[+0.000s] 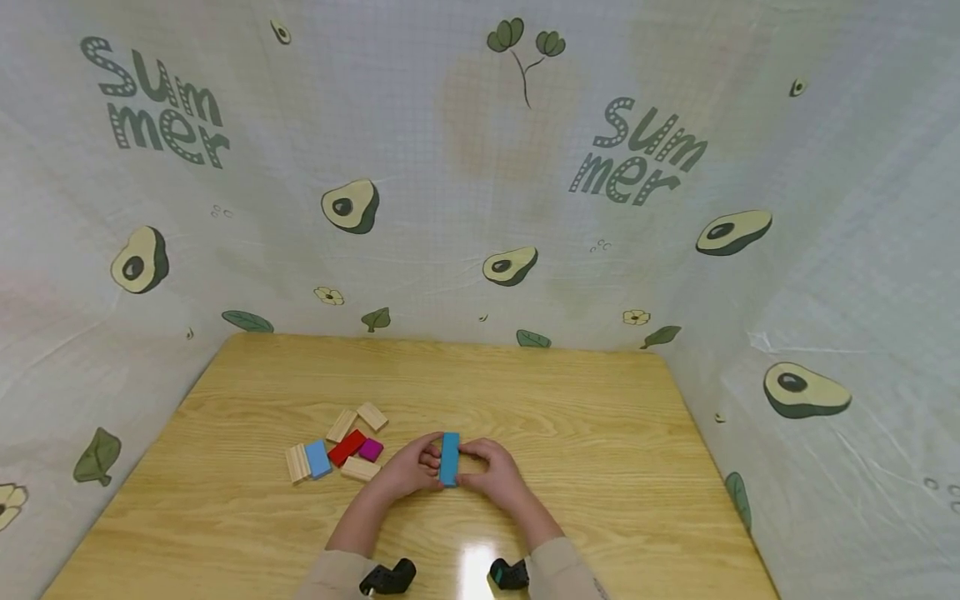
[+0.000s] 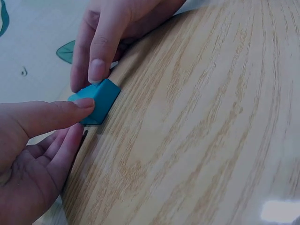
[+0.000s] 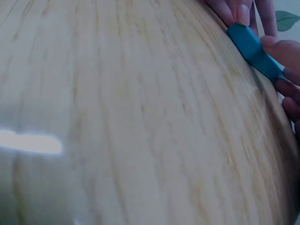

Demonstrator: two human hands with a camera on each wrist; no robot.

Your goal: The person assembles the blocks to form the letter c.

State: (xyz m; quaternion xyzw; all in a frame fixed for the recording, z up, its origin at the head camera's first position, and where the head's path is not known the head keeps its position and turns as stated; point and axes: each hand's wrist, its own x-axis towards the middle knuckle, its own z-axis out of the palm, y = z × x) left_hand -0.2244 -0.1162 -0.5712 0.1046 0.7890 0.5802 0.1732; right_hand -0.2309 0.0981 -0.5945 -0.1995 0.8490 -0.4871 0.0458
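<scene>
A blue rectangular wooden block (image 1: 449, 458) is at the middle of the near table, its long side pointing away from me. My left hand (image 1: 411, 468) holds it from the left, thumb near the close end and fingers bent along the side. From the right, my right hand (image 1: 497, 475) grips the same block, with thumb and index finger at its two ends. In the left wrist view, the left thumb lies on the blue block (image 2: 107, 99) and right fingertips touch its edge. The right wrist view shows digits of both hands around the block (image 3: 253, 51).
Left of the hands lies a loose group: several plain wooden blocks (image 1: 297, 464), a light-blue block (image 1: 318, 458), a red block (image 1: 347, 448) and a small purple block (image 1: 371, 450). The wooden table (image 1: 570, 400) meets a patterned cloth (image 1: 427, 267) at the back and sides.
</scene>
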